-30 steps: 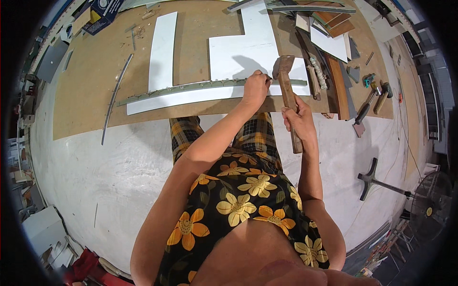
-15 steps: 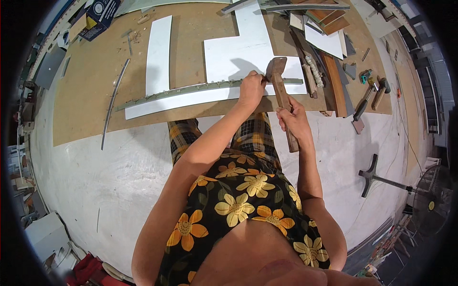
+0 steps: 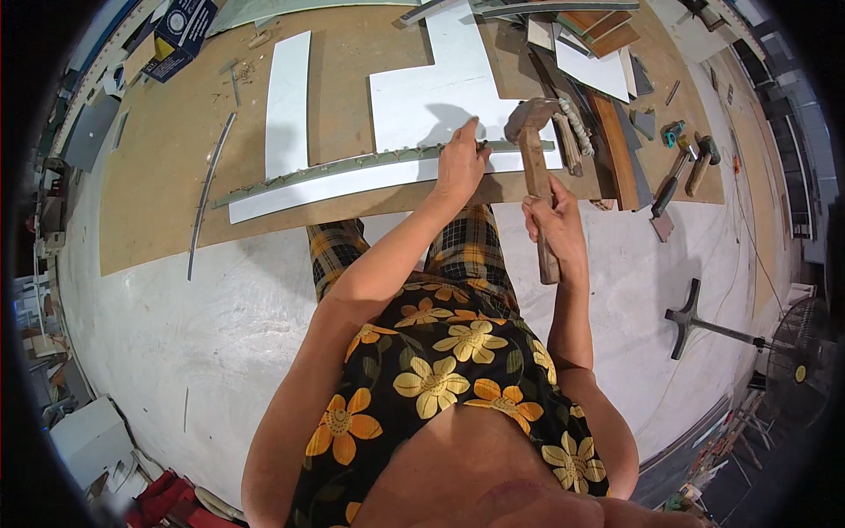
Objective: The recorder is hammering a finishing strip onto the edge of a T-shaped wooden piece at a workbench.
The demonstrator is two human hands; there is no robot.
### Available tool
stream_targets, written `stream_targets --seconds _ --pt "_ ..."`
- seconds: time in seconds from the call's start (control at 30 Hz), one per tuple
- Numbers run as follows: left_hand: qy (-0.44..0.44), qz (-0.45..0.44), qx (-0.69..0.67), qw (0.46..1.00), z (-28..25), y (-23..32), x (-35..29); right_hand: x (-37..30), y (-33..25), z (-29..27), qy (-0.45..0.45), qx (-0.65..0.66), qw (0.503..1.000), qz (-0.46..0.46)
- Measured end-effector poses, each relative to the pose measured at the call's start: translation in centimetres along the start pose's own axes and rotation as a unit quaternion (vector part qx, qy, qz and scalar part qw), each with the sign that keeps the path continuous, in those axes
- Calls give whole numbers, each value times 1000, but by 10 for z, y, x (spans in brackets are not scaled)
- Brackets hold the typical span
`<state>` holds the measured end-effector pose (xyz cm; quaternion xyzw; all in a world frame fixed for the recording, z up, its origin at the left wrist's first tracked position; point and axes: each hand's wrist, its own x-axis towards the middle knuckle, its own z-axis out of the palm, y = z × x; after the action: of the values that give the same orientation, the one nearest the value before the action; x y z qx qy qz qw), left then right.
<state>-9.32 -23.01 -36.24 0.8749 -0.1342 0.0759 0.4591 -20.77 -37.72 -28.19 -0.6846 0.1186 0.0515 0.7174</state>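
A: Which bit of work is this now?

B: It looks like the knocking step. Your right fingers (image 3: 534,209) are wrapped around the wooden handle of the hammer (image 3: 532,158), and its head is just to the right of your left fingers (image 3: 472,130). I can't tell how high up it hangs

A: And what are the left ones doing?

B: They are part way open. One sticks out over the white pieces (image 3: 405,101), with your thumb apart from it. A small dark bit (image 3: 482,144) is right by them, but I can't tell if you have hold of it

A: So where is the green strip (image 3: 352,164)?

B: It lies across the white pieces, near your edge of the tabletop (image 3: 167,180). Little bumps run along it

A: What does the next move need?

B: I think it needs a straight, gentle knock. Keep your left fingers clear of the hammer, and make sure the green strip can't slip
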Motion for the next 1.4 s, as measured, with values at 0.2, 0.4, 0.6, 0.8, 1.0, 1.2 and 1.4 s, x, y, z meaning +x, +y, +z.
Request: stream_targets --seconds 0.2,0.4,0.6,0.8,1.0,1.2,1.4 --pt "-18 44 -68 997 10 32 -9 -5 -2 -21 39 -8 999 -11" --pt "25 13 -68 997 45 28 8 -8 4 -29 57 3 998 -5" --pt "-5 -6 -60 998 56 25 17 -5 8 -32 59 1 998 12" --pt "39 2 -49 998 63 20 16 2 9 -29 24 -4 1000 4" --pt "39 10 -53 998 60 23 15 4 8 -26 3 -5 1000 -4" --pt "22 -23 -42 999 58 23 16 12 14 -27 0 -21 1000 17" --pt "34 -21 -68 997 58 25 15 7 5 -23 5 -14 1000 9"
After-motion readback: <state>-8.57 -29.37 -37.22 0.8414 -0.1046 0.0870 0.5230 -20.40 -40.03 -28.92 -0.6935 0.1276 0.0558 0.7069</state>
